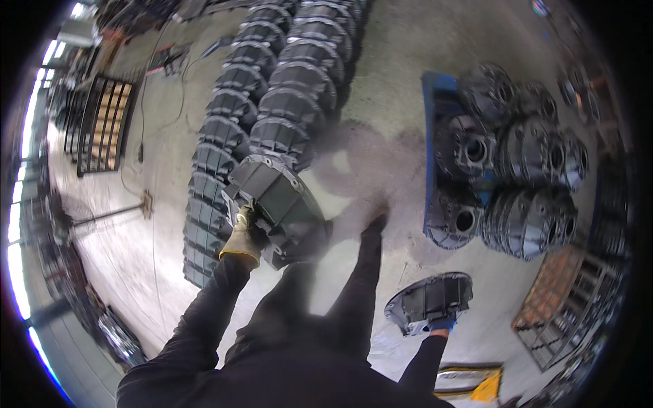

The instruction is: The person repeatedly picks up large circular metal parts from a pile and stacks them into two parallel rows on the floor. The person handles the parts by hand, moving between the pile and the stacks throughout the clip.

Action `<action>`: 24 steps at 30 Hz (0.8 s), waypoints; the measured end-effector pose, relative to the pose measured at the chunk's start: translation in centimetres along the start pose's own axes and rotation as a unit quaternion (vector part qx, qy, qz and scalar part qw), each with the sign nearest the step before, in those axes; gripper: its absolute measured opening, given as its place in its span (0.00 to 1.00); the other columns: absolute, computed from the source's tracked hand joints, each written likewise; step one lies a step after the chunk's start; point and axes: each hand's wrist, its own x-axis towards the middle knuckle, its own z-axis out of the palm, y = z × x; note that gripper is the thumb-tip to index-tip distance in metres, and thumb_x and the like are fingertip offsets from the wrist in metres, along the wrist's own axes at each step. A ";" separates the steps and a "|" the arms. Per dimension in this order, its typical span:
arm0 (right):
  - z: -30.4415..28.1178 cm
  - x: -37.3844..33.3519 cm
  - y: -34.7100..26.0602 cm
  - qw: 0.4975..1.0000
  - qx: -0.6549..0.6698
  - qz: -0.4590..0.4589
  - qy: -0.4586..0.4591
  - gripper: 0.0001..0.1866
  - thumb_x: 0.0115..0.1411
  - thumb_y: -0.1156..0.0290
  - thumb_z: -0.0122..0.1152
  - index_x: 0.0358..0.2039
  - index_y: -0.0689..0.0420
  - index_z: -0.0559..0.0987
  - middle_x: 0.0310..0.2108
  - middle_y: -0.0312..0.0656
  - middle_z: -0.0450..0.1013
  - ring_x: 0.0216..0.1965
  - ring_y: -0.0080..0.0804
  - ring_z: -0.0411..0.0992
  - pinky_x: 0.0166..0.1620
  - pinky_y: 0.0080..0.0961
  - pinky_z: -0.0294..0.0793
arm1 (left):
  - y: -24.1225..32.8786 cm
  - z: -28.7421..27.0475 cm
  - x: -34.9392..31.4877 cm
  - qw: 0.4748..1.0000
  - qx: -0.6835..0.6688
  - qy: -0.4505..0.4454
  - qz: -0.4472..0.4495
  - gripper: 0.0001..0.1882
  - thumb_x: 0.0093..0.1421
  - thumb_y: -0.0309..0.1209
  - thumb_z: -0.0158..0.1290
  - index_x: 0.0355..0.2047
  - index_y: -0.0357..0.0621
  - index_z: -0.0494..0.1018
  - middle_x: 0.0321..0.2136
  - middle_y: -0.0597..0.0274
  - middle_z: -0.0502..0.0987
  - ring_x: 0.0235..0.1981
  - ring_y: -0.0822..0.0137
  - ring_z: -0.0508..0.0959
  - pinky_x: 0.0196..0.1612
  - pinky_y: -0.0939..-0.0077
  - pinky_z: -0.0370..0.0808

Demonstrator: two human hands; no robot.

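My left hand [243, 239], in a pale glove with a yellow cuff, is closed on the edge of a dark grey bell-shaped metal housing [279, 198]. This ribbed casting, with a flanged rim, is tilted in front of my legs beside the near end of two long rows of similar housings [294, 102]. Out to my right, my right hand [443, 324], in a blue glove, grips a second dark housing [435, 296] by its lower edge. The fingers of that hand are mostly hidden by the casting.
A blue pallet [429, 146] at the right bears several stacked housings [527, 153]. Below it stands a metal-framed crate [568, 306] with orange-brown contents. A yellow piece of equipment [487, 387] lies behind my right arm. At the left are a black barred rack [105, 126] and a cable [141, 129].
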 end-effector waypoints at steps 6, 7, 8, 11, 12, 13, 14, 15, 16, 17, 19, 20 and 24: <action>6.3 1.5 2.2 0.982 0.054 0.040 0.177 0.26 0.60 0.53 0.49 0.56 0.49 0.74 0.57 0.44 0.70 0.56 0.48 0.68 0.59 0.50 0.65 | -0.7 -6.4 -1.3 0.907 0.415 0.072 -0.012 0.24 0.63 0.22 0.39 0.59 0.50 0.60 0.52 0.64 0.70 0.48 0.67 0.70 0.51 0.71 0.70; 7.5 2.7 2.9 0.992 0.051 0.037 0.113 0.25 0.57 0.55 0.51 0.53 0.49 0.76 0.53 0.43 0.73 0.54 0.46 0.70 0.57 0.49 0.68 | -1.0 -7.1 -1.1 0.944 0.313 0.094 -0.047 0.23 0.63 0.23 0.38 0.59 0.50 0.60 0.52 0.64 0.70 0.49 0.68 0.69 0.52 0.70 0.69; 8.5 3.5 3.5 0.990 0.025 0.024 0.134 0.24 0.56 0.56 0.51 0.53 0.49 0.77 0.53 0.43 0.73 0.53 0.45 0.70 0.57 0.49 0.68 | -1.5 -8.0 -0.8 0.970 0.210 0.097 -0.068 0.22 0.64 0.24 0.38 0.58 0.50 0.61 0.52 0.63 0.70 0.50 0.67 0.69 0.52 0.69 0.69; 12.3 7.5 6.4 0.991 0.015 0.013 0.130 0.24 0.55 0.57 0.51 0.51 0.48 0.78 0.51 0.42 0.74 0.52 0.44 0.71 0.54 0.48 0.69 | -4.0 -11.7 2.7 0.994 -0.002 0.086 -0.074 0.19 0.61 0.34 0.41 0.53 0.51 0.63 0.48 0.62 0.70 0.47 0.64 0.69 0.48 0.64 0.69; 13.7 8.4 7.5 0.990 0.023 0.016 0.138 0.23 0.55 0.57 0.51 0.50 0.48 0.78 0.51 0.42 0.75 0.52 0.44 0.72 0.53 0.48 0.70 | -5.3 -13.2 4.5 0.991 0.079 0.084 -0.064 0.19 0.58 0.42 0.43 0.48 0.51 0.65 0.43 0.62 0.71 0.43 0.62 0.69 0.44 0.62 0.68; 15.3 9.4 8.0 0.989 0.027 0.017 0.145 0.23 0.55 0.57 0.51 0.50 0.48 0.78 0.50 0.41 0.75 0.51 0.44 0.72 0.53 0.47 0.70 | -6.6 -14.7 6.2 0.990 0.095 0.082 -0.066 0.21 0.56 0.49 0.46 0.44 0.52 0.67 0.39 0.61 0.71 0.40 0.60 0.69 0.40 0.60 0.67; 17.0 10.3 8.7 0.991 0.034 0.015 0.130 0.23 0.55 0.57 0.51 0.50 0.49 0.78 0.50 0.43 0.75 0.51 0.45 0.72 0.53 0.47 0.69 | -7.8 -15.9 8.9 0.982 -0.023 0.125 -0.138 0.25 0.51 0.58 0.49 0.40 0.53 0.67 0.33 0.60 0.70 0.34 0.59 0.68 0.34 0.62 0.66; 18.6 10.4 9.9 0.992 0.040 0.014 0.119 0.23 0.55 0.58 0.51 0.50 0.51 0.77 0.50 0.44 0.75 0.51 0.46 0.71 0.54 0.47 0.69 | -8.9 -17.1 11.4 0.967 -0.060 0.160 -0.190 0.30 0.47 0.66 0.52 0.35 0.55 0.68 0.28 0.59 0.70 0.29 0.59 0.67 0.29 0.63 0.65; 20.3 10.7 10.6 0.993 0.040 0.013 0.109 0.24 0.55 0.58 0.50 0.50 0.52 0.77 0.50 0.45 0.74 0.52 0.47 0.71 0.54 0.47 0.68 | -10.1 -18.2 12.5 0.971 -0.076 0.135 -0.184 0.23 0.54 0.58 0.49 0.38 0.56 0.71 0.30 0.61 0.71 0.30 0.60 0.69 0.33 0.61 0.67; 22.0 11.0 11.6 0.994 0.048 0.009 0.100 0.24 0.53 0.59 0.51 0.49 0.53 0.78 0.48 0.46 0.75 0.51 0.48 0.71 0.54 0.48 0.68 | -11.2 -19.1 13.6 0.986 -0.052 0.117 -0.104 0.16 0.62 0.50 0.47 0.42 0.57 0.73 0.31 0.64 0.73 0.30 0.62 0.70 0.38 0.59 0.70; 24.9 10.5 13.8 0.991 -0.001 0.007 0.131 0.24 0.53 0.59 0.51 0.49 0.54 0.78 0.48 0.47 0.75 0.51 0.49 0.71 0.55 0.49 0.67 | -12.9 -20.1 16.1 0.993 0.080 0.085 -0.006 0.21 0.58 0.56 0.48 0.42 0.58 0.72 0.31 0.64 0.72 0.31 0.61 0.70 0.36 0.58 0.69; 26.3 10.5 15.1 0.991 0.002 0.014 0.134 0.24 0.52 0.59 0.52 0.49 0.54 0.78 0.48 0.48 0.75 0.50 0.49 0.72 0.55 0.50 0.67 | -13.7 -20.0 17.6 0.984 0.161 0.062 0.048 0.23 0.56 0.59 0.48 0.43 0.59 0.72 0.31 0.64 0.72 0.31 0.60 0.70 0.36 0.57 0.68; 30.3 10.0 20.3 0.996 0.005 0.037 0.079 0.25 0.52 0.60 0.52 0.51 0.55 0.77 0.49 0.48 0.74 0.49 0.50 0.72 0.57 0.51 0.66 | -15.6 -20.2 21.8 0.996 -0.052 -0.008 -0.072 0.35 0.45 0.42 0.67 0.51 0.43 0.66 0.38 0.54 0.73 0.41 0.59 0.74 0.45 0.65 0.73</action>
